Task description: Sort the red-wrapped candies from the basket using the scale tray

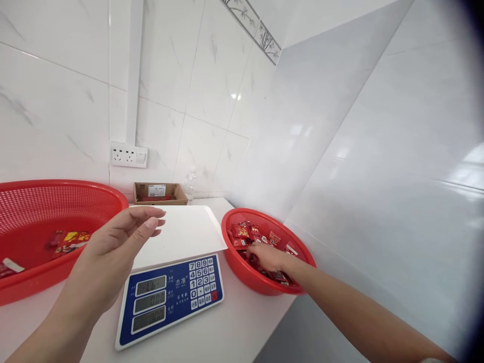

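My left hand hovers over the left edge of a digital scale with a white pan and a blue keypad panel. Its fingers are slightly bent, with a gap between thumb and forefinger and nothing held. Inside the round red basket on the right, my right hand reaches down among small red packets. Its fingertips are bent inward at the packets, partly hidden, so what they hold cannot be made out. Nothing lies on the visible part of the pan.
A large red basket at the left holds a few red packets. Behind the scale stand an open cardboard box and a clear plastic bottle. Tiled walls rise behind and at the right; a socket is on the back wall.
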A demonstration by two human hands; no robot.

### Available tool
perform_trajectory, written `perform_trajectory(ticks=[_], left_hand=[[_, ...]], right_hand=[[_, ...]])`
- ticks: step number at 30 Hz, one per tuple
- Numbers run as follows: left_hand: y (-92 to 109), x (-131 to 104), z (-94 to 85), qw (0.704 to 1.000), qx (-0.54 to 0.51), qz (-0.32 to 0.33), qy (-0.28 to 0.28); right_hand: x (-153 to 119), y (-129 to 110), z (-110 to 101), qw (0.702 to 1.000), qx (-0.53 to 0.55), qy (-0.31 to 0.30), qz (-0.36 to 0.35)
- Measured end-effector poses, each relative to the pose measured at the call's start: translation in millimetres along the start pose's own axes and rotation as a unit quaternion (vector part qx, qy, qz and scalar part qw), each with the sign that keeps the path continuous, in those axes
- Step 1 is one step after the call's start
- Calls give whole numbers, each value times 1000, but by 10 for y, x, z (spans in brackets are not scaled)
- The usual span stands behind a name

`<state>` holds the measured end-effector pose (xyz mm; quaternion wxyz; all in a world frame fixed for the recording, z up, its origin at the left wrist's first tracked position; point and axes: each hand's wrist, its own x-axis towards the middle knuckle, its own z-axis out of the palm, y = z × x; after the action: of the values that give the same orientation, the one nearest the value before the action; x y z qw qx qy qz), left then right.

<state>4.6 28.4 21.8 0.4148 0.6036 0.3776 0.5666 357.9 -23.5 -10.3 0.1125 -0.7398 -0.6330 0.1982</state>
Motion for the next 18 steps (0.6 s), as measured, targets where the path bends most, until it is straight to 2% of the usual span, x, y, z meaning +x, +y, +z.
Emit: perform_trajectory(ticks=[5,8,10,13,18], left_hand=[[0,15,-8,1000,-5,2,-8],[12,3,6,999,24,-3,-41],[4,-8,39,997,41,-2,-66],[-13,-18,102,994,65,1,-90],[36,-15,114,997,68,17,-37]], right_hand=[[161,123,-367,996,13,82,31],[267,44,-525,992,56,112,19],[335,-134,-564,989,103,109,4],[452,-540,-507,980,183,69,-36],[740,-1207,-188,957,266,-38,-111]])
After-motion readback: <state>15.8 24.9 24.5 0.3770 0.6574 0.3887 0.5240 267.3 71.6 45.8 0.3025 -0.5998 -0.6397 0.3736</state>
